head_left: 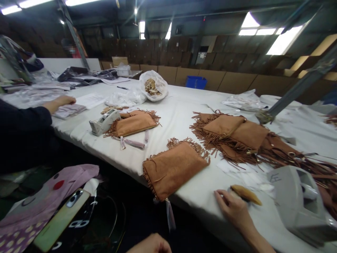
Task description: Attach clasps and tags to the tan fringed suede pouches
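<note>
My right hand (234, 208) is at the near edge of the white table, fingers bent against a curved mustard-brown piece (246, 195) whose kind I cannot make out. My left hand (151, 245) shows only partly at the bottom edge, its fingers curled in; what they hold, if anything, is hidden. Between the hands and farther in, a brown fringed pouch (176, 168) lies flat at the table edge. From its zipper end a wrapped tassel (170, 215) hangs over the side. To the right of my right hand stands a large grey tape dispenser (292, 200).
Another fringed pouch (137, 124) lies beside a small tape dispenser (105, 121). More fringed bags (237, 131) are heaped at right, near a slanted metal post (297, 91). A co-worker's hand (61, 102) rests at left. A phone (61, 221) lies on cloth below the table.
</note>
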Action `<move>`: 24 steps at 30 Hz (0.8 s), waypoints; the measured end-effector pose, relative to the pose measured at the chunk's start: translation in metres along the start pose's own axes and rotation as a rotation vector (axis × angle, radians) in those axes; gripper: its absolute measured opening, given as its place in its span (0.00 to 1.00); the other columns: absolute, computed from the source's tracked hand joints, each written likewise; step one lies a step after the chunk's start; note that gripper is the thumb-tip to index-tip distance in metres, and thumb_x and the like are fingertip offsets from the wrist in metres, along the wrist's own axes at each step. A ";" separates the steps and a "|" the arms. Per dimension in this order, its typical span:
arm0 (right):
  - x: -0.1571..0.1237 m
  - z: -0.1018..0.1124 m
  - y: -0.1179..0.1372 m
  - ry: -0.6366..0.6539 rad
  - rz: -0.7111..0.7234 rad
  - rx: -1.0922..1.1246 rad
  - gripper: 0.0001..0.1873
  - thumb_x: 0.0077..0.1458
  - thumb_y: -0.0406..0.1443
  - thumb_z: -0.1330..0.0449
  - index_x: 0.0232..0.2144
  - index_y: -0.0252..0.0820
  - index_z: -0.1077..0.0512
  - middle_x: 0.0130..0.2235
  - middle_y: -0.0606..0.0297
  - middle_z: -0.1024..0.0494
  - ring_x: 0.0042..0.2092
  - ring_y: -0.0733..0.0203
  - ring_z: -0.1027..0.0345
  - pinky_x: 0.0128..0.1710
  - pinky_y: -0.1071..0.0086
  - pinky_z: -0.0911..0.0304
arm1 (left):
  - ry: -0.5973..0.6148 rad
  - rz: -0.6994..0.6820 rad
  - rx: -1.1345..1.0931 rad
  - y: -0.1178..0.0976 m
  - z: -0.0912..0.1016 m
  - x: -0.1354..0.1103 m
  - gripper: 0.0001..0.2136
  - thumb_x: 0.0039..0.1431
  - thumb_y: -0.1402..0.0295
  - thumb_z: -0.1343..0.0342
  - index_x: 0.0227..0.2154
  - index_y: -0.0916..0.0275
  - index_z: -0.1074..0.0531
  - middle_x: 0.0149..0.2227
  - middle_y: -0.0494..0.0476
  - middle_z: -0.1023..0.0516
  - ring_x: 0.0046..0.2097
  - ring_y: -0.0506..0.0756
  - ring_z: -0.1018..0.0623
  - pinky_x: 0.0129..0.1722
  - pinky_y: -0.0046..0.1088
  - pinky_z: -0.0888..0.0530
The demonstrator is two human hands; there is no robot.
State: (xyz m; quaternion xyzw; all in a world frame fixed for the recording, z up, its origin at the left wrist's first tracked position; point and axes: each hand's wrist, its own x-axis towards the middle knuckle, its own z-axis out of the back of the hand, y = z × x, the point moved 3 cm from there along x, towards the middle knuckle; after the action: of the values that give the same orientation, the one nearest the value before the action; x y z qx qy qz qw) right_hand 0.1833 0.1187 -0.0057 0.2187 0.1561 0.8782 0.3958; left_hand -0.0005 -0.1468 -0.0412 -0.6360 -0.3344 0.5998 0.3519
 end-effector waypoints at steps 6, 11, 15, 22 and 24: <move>-0.003 -0.004 0.001 -0.038 0.018 -0.030 0.23 0.59 0.48 0.52 0.31 0.38 0.25 0.24 0.58 0.21 0.25 0.56 0.26 0.29 0.67 0.38 | -0.510 -0.305 0.153 -0.072 0.085 -0.012 0.14 0.57 0.57 0.47 0.31 0.62 0.24 0.28 0.54 0.23 0.31 0.54 0.26 0.32 0.28 0.31; -0.003 -0.004 0.000 -0.019 0.001 -0.012 0.23 0.59 0.48 0.52 0.31 0.38 0.25 0.22 0.58 0.22 0.24 0.55 0.27 0.28 0.66 0.38 | -0.892 -0.416 0.708 -0.119 0.143 0.024 0.33 0.50 0.59 0.39 0.58 0.63 0.39 0.58 0.65 0.33 0.58 0.65 0.36 0.57 0.40 0.40; -0.002 -0.005 -0.002 -0.003 -0.023 0.013 0.22 0.58 0.47 0.52 0.31 0.39 0.25 0.22 0.58 0.23 0.24 0.55 0.28 0.29 0.65 0.38 | -0.755 -0.152 0.929 -0.122 0.151 0.061 0.36 0.45 0.57 0.36 0.57 0.63 0.38 0.55 0.70 0.31 0.56 0.70 0.34 0.53 0.45 0.39; 0.000 -0.004 -0.002 -0.010 -0.006 -0.001 0.22 0.59 0.47 0.53 0.30 0.39 0.26 0.22 0.59 0.22 0.24 0.55 0.27 0.28 0.65 0.38 | -0.664 -0.156 0.847 -0.139 0.150 0.071 0.20 0.44 0.60 0.36 0.40 0.64 0.27 0.39 0.62 0.21 0.45 0.66 0.25 0.42 0.36 0.33; 0.000 -0.004 -0.004 -0.011 0.008 0.006 0.22 0.59 0.47 0.53 0.30 0.40 0.26 0.22 0.59 0.22 0.24 0.55 0.27 0.27 0.66 0.37 | -0.612 -0.225 0.814 -0.145 0.141 0.068 0.15 0.45 0.64 0.37 0.37 0.63 0.25 0.36 0.58 0.20 0.41 0.62 0.23 0.39 0.32 0.31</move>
State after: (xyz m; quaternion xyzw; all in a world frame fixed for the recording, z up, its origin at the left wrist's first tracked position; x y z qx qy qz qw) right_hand 0.1841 0.1210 -0.0107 0.2251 0.1558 0.8781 0.3925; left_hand -0.1380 -0.0059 0.0419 -0.2034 -0.2280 0.7982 0.5191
